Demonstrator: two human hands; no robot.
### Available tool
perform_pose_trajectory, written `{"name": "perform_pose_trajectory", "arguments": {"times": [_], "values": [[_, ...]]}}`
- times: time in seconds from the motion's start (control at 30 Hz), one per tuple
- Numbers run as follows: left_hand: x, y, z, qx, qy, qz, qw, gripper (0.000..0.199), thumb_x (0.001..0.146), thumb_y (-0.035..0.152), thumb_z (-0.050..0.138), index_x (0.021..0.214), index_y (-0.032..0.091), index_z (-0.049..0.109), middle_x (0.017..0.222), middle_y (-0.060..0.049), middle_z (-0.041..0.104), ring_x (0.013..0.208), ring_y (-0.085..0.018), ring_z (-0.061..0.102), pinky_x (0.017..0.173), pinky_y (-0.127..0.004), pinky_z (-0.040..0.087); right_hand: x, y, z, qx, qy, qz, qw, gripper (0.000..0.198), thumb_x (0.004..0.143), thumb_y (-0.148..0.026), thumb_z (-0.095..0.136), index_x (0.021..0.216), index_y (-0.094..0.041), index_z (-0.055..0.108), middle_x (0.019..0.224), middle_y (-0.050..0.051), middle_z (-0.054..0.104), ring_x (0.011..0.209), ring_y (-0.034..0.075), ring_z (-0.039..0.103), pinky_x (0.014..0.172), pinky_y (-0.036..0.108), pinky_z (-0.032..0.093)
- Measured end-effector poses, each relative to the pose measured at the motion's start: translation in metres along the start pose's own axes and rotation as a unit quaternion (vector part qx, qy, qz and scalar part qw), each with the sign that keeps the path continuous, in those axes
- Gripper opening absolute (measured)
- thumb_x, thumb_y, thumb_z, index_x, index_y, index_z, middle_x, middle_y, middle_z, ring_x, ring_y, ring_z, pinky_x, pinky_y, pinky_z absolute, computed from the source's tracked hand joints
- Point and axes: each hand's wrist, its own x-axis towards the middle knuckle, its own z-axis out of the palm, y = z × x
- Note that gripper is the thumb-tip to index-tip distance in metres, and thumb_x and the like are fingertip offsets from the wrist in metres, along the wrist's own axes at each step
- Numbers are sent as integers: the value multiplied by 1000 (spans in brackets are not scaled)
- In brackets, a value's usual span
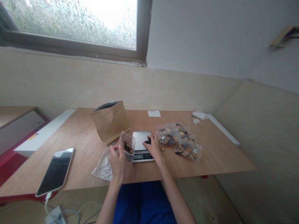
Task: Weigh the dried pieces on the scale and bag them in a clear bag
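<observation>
My left hand (117, 160) grips a small clear zip bag (128, 140) with a few dark dried pieces inside, its mouth facing up. My right hand (153, 147) is over the silver kitchen scale (139, 140), its fingers closed on a dark dried piece (148, 141) at the plate's right side. The scale's display (138, 157) is too small to read. Right of the scale lies one loose pale-brown dried piece (162, 149). Several filled clear bags (188, 151) of dark and tan dried pieces lie close to my right hand.
A brown kraft pouch (111, 121) stands open behind my left hand. Crumpled clear plastic bags (104, 168) lie under that hand. A phone (56, 171) with a charging cable lies at the left edge. White paper (154, 114) and crumpled tissue (198, 115) are at the back.
</observation>
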Motion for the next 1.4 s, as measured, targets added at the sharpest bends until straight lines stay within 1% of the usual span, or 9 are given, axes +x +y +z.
{"name": "perform_pose_trajectory", "arguments": {"times": [0.13, 0.43, 0.57, 0.67, 0.77, 0.9, 1.13, 1.23, 1.4], "values": [[0, -1, 0, -5, 7, 6, 1000, 26, 81, 47, 37, 71, 23, 39, 69, -4, 59, 64, -23, 57, 57, -31, 38, 0, 1, -8, 36, 7, 10, 999, 17, 73, -10, 55, 87, -17, 63, 92, 8, 56, 90, 22, 57, 85, 35, 44], [-2, 1, 2, -13, 2, -1, 1000, 24, 80, 46, 37, 70, 24, 38, 68, -3, 57, 64, -23, 56, 58, -31, 36, 9, -15, -24, 57, -1, 37, 998, 27, 67, 3, 48, 74, -16, 67, 80, 7, 65, 80, 19, 60, 79, 33, 45], [-4, 3, 3, -15, -3, -7, 1000, 23, 80, 45, 38, 70, 24, 38, 69, -4, 58, 65, -24, 56, 59, -32, 38, 17, -45, -30, 146, -5, 43, 988, 18, 70, -7, 55, 76, -16, 69, 81, 6, 68, 76, 18, 62, 74, 30, 48], [-5, 5, 4, -16, -7, -11, 1000, 22, 80, 43, 38, 70, 24, 38, 71, -5, 59, 68, -24, 58, 62, -33, 40, 21, -79, -33, 266, -21, 45, 963, 12, 71, -18, 61, 79, -16, 70, 81, 5, 70, 74, 16, 63, 71, 27, 50], [-6, 6, 4, -21, -13, -13, 1000, 22, 81, 42, 39, 70, 24, 40, 71, -5, 59, 71, -24, 59, 65, -34, 42, 23, -110, -32, 316, -59, 20, 947, 11, 72, -20, 63, 80, -16, 70, 82, 4, 70, 75, 16, 63, 72, 26, 49], [-6, 3, 6, -49, -28, -25, 998, 24, 82, 45, 39, 71, 23, 41, 72, -4, 58, 68, -22, 59, 63, -34, 43, 22, -128, -22, 286, -112, 3, 952, 12, 74, -15, 59, 81, -18, 69, 82, 3, 70, 78, 15, 63, 74, 26, 49], [-4, -4, 7, -93, -34, -73, 992, 27, 80, 48, 41, 73, 22, 43, 66, 0, 53, 63, -19, 55, 59, -33, 46, 19, -127, -8, 161, -193, -44, 967, 26, 72, 1, 52, 86, -16, 66, 89, 5, 68, 86, 16, 62, 82, 28, 47], [-3, -5, 6, -110, -35, -94, 989, 29, 78, 50, 43, 73, 21, 44, 66, 1, 52, 63, -18, 55, 58, -33, 47, 18, -128, -13, 131, -195, -57, 970, 25, 75, -2, 53, 92, -15, 64, 93, 6, 66, 89, 17, 61, 84, 30, 46], [-2, -1, 2, -141, -35, -132, 980, 32, 76, 52, 45, 75, 20, 45, 68, 2, 50, 61, -16, 53, 51, -30, 47, 14, -129, -31, 152, -170, -82, 970, 21, 81, -10, 50, 97, -17, 62, 98, 6, 62, 95, 16, 58, 89, 32, 44]]}}
